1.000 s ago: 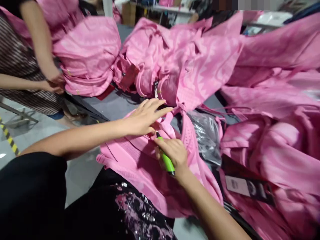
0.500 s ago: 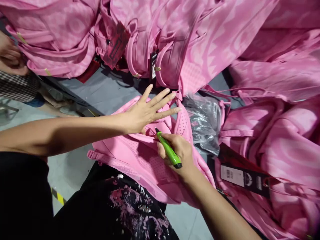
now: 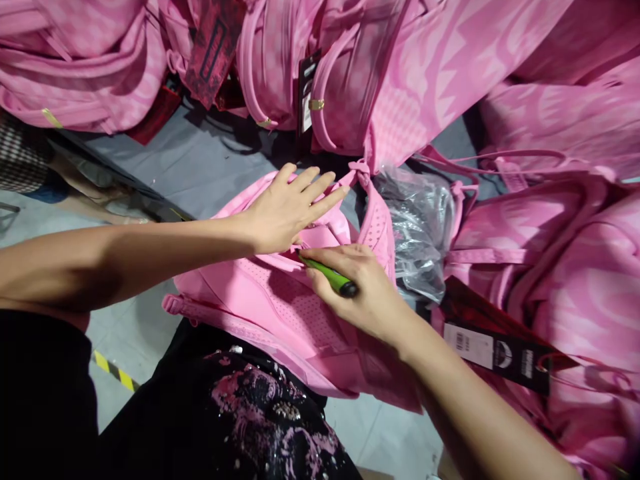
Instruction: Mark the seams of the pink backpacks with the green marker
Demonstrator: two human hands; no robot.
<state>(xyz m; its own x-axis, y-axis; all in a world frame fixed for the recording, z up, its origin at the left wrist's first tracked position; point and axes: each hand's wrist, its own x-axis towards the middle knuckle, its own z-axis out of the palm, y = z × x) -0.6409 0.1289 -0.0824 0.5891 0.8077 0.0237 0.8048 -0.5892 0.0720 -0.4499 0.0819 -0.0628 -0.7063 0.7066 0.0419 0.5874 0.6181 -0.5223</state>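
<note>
A pink backpack point(image 3: 280, 303) lies at the table's front edge, its perforated back panel towards me, partly over my lap. My left hand point(image 3: 293, 207) rests on its upper part with the fingers stretched and spread. In my right hand point(image 3: 360, 280) is a green marker pen point(image 3: 330, 277) with black ends, its far tip angled to the upper left. That tip is at the backpack, close below my left palm. Whether it touches the fabric I cannot tell. A knotted pink strap point(image 3: 360, 172) sticks up just beyond my left fingertips.
Several pink backpacks point(image 3: 430, 80) stand along the back of the grey-covered table point(image 3: 210, 160). A clear plastic bag point(image 3: 417, 223) lies right of my work. More pink bags with a black hang tag point(image 3: 495, 350) crowd the right. Another person's legs point(image 3: 90, 183) show at far left.
My right hand has moved up and left, bringing the marker's tip in under my left palm. My left hand lies flatter, its fingers closer together. The view has shifted slightly.
</note>
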